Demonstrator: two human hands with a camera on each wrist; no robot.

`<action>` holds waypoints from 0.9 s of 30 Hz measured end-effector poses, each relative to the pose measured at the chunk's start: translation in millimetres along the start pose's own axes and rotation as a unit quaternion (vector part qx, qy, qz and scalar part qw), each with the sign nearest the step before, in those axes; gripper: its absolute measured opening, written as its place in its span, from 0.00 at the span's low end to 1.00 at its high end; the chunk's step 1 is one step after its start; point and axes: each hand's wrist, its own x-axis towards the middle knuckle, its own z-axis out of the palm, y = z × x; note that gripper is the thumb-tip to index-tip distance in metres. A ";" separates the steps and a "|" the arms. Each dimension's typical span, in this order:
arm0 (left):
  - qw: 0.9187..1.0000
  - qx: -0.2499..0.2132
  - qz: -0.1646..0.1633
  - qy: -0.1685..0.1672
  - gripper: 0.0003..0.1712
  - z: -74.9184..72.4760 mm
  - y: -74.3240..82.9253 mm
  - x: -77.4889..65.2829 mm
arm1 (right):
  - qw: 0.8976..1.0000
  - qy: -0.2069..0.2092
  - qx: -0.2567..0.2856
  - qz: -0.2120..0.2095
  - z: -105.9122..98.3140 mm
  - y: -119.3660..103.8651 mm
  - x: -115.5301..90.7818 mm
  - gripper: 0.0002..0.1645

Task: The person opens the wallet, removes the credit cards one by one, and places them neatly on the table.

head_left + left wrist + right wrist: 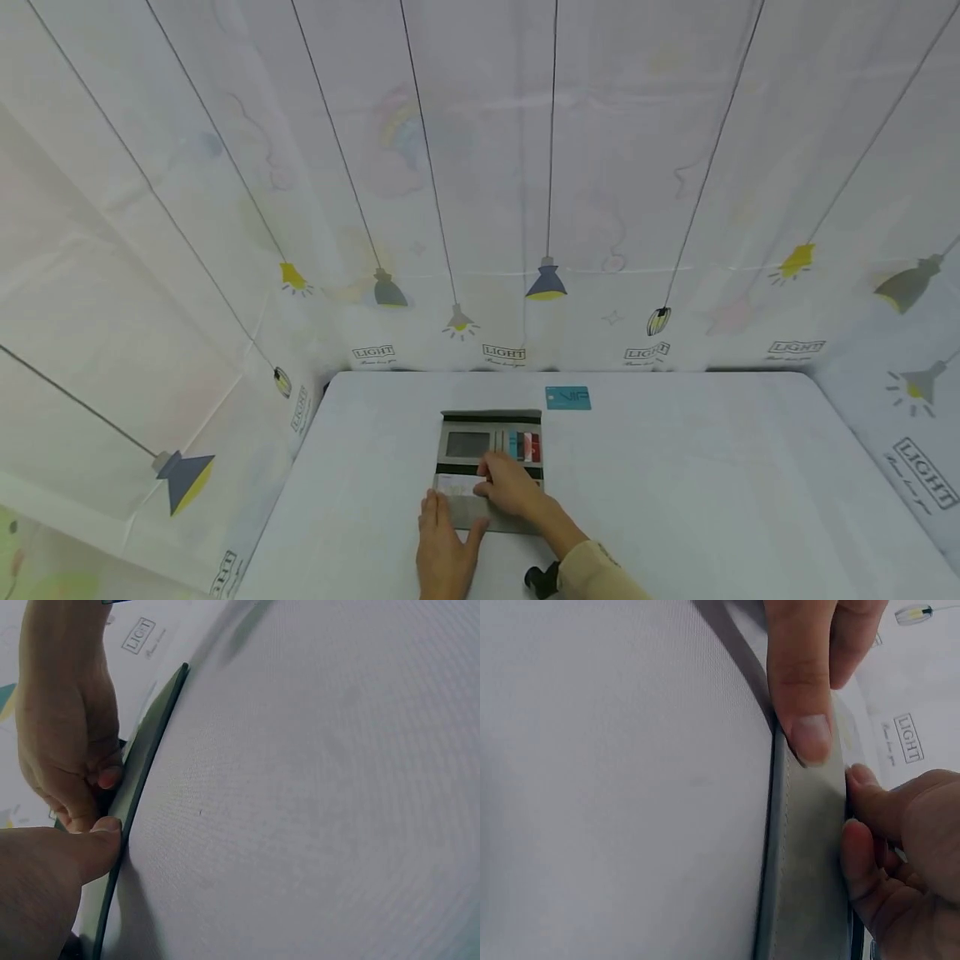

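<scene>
Left hand [444,550] is resting on the wallet's near edge, fingers straight; white slip [456,485] is lying in the open wallet [498,523], which is spreading at that hand's one o'clock. Right hand [517,492] is curling over the wallet, slip sitting at its nine; whether it's pinching, I can't tell. Blue card [567,398] is lying at its one.

Wallet [513,523] partly behind the right hand [517,489]
</scene>
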 end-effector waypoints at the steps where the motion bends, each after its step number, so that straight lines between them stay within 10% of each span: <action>1: 1.000 -0.001 0.002 0.001 0.52 0.0 -0.2 -0.3 | 1.000 0.003 0.001 -0.001 0.4 -0.5 -0.1 0.10; 27: 1.000 -0.001 -0.001 -0.011 0.53 -3.6 2.2 0.0 | 0.998 0.044 0.003 0.035 14.8 2.3 7.6 0.06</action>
